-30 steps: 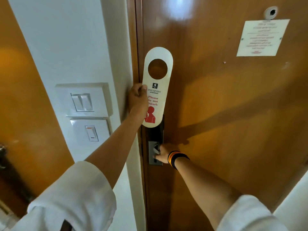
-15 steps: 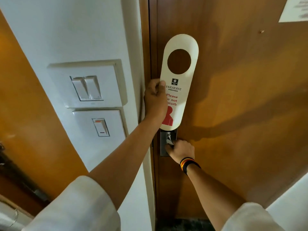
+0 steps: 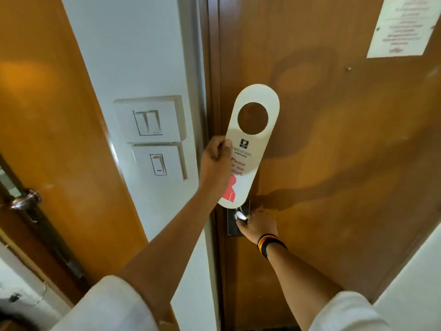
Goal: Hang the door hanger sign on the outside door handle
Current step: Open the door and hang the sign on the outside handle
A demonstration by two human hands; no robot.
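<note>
My left hand [image 3: 216,161] grips the left edge of a white door hanger sign [image 3: 254,142], held upright against the wooden door [image 3: 334,151]. The sign has a round hole near its top and red "Please do not disturb" lettering below. Just under the sign's lower end, my right hand [image 3: 259,225], with a striped wristband, closes around the metal inside door handle [image 3: 241,215] on its dark plate. The door is closed against its frame, and the outside handle is hidden.
White wall switches [image 3: 149,120] and a second switch plate [image 3: 158,164] sit left of the door frame. Another wooden door with a metal knob [image 3: 25,199] stands at far left. A paper notice [image 3: 403,25] is fixed to the door's upper right.
The view has shifted, so the sign and both hands appear lower and more to the right. My right hand still holds the handle; my left hand still grips the sign.
</note>
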